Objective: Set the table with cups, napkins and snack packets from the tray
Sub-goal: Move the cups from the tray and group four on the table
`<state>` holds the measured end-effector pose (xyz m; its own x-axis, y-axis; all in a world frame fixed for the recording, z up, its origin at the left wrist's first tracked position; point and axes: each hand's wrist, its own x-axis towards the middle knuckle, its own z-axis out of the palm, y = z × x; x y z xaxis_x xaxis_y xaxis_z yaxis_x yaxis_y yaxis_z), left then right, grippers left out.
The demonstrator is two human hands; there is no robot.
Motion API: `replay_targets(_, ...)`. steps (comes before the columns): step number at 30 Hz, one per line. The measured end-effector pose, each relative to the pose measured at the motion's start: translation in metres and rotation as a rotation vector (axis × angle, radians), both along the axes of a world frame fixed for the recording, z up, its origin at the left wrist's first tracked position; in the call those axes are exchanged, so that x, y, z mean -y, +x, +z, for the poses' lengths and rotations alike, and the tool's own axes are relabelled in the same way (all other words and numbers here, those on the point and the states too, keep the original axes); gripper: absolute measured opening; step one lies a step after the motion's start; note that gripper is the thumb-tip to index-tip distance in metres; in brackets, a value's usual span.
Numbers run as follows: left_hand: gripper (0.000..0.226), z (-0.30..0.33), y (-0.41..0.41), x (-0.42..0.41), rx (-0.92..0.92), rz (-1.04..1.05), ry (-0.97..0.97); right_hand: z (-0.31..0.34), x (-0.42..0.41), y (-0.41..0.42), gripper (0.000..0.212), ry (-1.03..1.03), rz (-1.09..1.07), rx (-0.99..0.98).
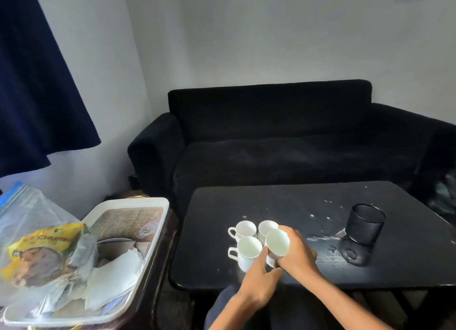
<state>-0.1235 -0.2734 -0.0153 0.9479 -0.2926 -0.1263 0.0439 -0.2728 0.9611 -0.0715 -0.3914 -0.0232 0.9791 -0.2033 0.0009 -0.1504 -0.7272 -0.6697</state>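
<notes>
The right hand (294, 252) is gripping the tilted near-right cup (277, 243). The left hand (259, 277), fingers loosely extended, is touching the near-left cup (246, 252). The tray (158, 231) is lying at nine o'clock, nearer the left hand.

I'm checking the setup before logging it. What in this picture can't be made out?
- Head view: the right hand covers the tilted cup's handle side.
- The fourth cup is half hidden behind it.
- Snack packet print is blurred inside the plastic bag.
- The tray's near end is buried under napkins.
</notes>
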Motion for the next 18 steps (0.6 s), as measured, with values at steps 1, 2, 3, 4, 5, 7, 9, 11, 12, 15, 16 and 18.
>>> replay_targets(1, 0.053, -0.002, 0.003, 0.005, -0.02, -0.006, -0.019, -0.004, 0.003, 0.001, 0.053, -0.004, -0.019, -0.021)
replay_targets(2, 0.053, -0.004, 0.005, 0.008, -0.039, -0.007, -0.03, -0.008, 0.006, 0.002, 0.05, -0.008, -0.036, -0.035)
replay_targets(3, 0.053, -0.007, 0.008, 0.01, -0.055, -0.007, -0.038, -0.01, 0.007, 0.003, 0.048, -0.012, -0.044, -0.043)
replay_targets(4, 0.053, -0.01, 0.01, 0.013, -0.07, -0.011, -0.044, -0.013, 0.009, 0.003, 0.047, -0.007, -0.046, -0.044)
replay_targets(5, 0.054, -0.013, 0.011, 0.015, -0.084, -0.016, -0.053, -0.015, 0.01, 0.003, 0.047, 0.003, -0.044, -0.047)
replay_targets(7, 0.056, -0.019, 0.014, 0.017, -0.109, -0.015, -0.061, -0.02, 0.009, 0.002, 0.047, 0.021, -0.048, -0.053)
replay_targets(9, 0.054, -0.024, 0.016, 0.016, -0.154, -0.007, -0.07, -0.024, 0.006, 0.002, 0.039, 0.018, -0.058, -0.054)
replay_targets(11, 0.047, -0.028, 0.02, 0.016, -0.209, 0.007, -0.095, -0.028, 0.004, 0.005, 0.033, 0.038, -0.065, -0.067)
replay_targets(12, 0.043, -0.031, 0.021, 0.016, -0.232, 0.021, -0.115, -0.03, 0.003, 0.006, 0.032, 0.048, -0.064, -0.076)
replay_targets(15, 0.039, -0.036, 0.024, 0.019, -0.279, 0.082, -0.165, -0.037, 0.002, 0.012, 0.03, 0.031, -0.026, -0.105)
replay_targets(16, 0.041, -0.037, 0.025, 0.02, -0.288, 0.101, -0.186, -0.041, 0.002, 0.014, 0.031, 0.027, -0.017, -0.114)
replay_targets(18, 0.044, -0.039, 0.026, 0.023, -0.282, 0.138, -0.232, -0.049, 0.002, 0.019, 0.037, 0.052, -0.008, -0.127)
